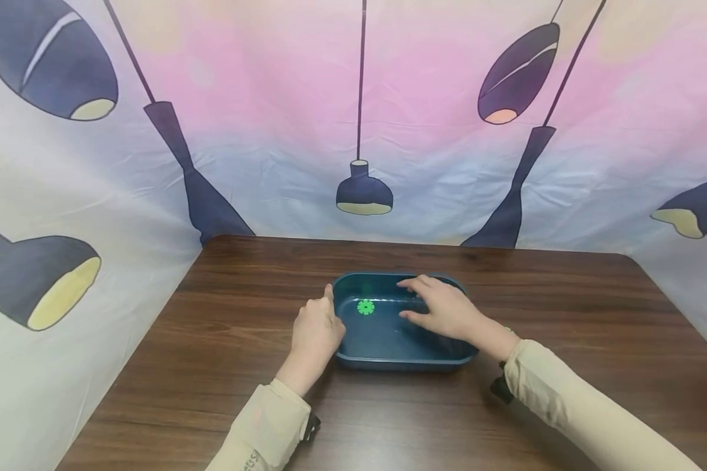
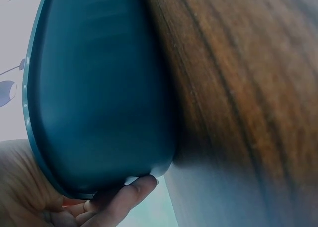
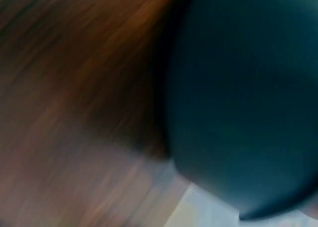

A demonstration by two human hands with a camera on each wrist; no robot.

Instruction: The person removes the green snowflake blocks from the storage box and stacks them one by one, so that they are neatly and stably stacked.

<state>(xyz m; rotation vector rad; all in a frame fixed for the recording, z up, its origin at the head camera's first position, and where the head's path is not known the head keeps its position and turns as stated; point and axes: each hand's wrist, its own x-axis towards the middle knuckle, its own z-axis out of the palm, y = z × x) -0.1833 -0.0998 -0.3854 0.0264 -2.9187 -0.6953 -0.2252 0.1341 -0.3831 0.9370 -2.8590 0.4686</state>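
Note:
A dark teal plastic basin (image 1: 400, 361) with rounded corners stands on the wooden table. Inside it, toward the left, lies a small bright green snowflake-shaped piece (image 1: 366, 307). My left hand (image 1: 318, 331) grips the basin's left end; the left wrist view shows its fingers (image 2: 130, 199) against the outer wall (image 2: 104, 98). Over the right part of the basin hovers my right hand (image 1: 446, 310), thumb and fingers spread apart with nothing between them. The right wrist view is blurred: the basin's outer side (image 3: 243, 103) fills its right half, and the hand is almost wholly out of frame.
The brown wood-grain table (image 1: 241, 327) extends on all sides of the basin. Behind it and at both sides hangs a cloth backdrop (image 1: 294, 131) printed with dark lamps. Dark straps (image 1: 501, 386) show at the cuffs of both beige sleeves (image 1: 565, 392).

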